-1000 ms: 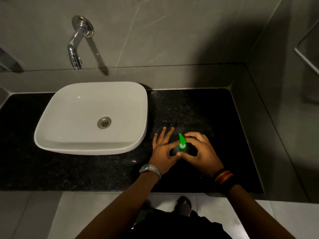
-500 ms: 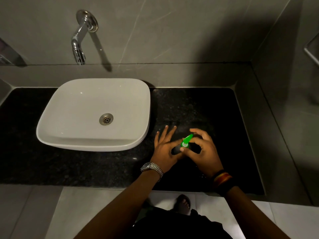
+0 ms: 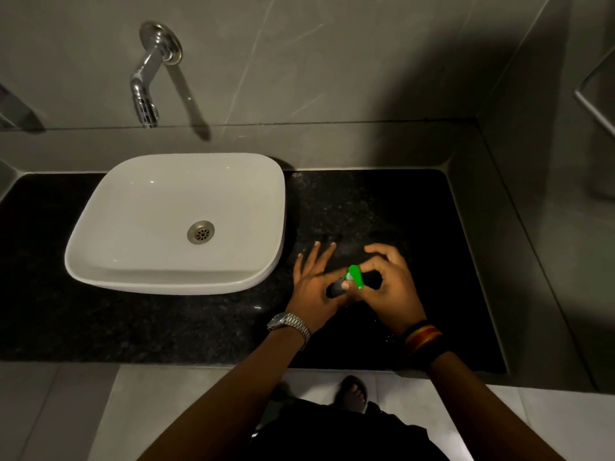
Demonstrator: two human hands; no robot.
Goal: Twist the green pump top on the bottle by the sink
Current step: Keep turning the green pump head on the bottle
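Note:
A dark bottle [image 3: 335,289] stands on the black counter [image 3: 382,207] just right of the white sink, mostly hidden between my hands. Its green pump top [image 3: 355,276] shows from above, the spout pointing toward me and slightly right. My left hand [image 3: 312,287] presses against the bottle's left side, thumb on it and the other fingers spread flat. My right hand [image 3: 391,287] curls around the pump top, thumb and fingertips pinching its base.
The white basin [image 3: 100,261] with a metal drain sits to the left, a chrome wall tap [image 3: 146,84] above it. Grey tiled walls close the counter at the back and right. My sandalled foot [image 3: 354,392] shows on the floor below the counter's front edge.
The green spout has swung clockwise, from pointing away from me, through upper right, to pointing toward me. My right hand's fingers shifted around it; the left hand stayed on the bottle.

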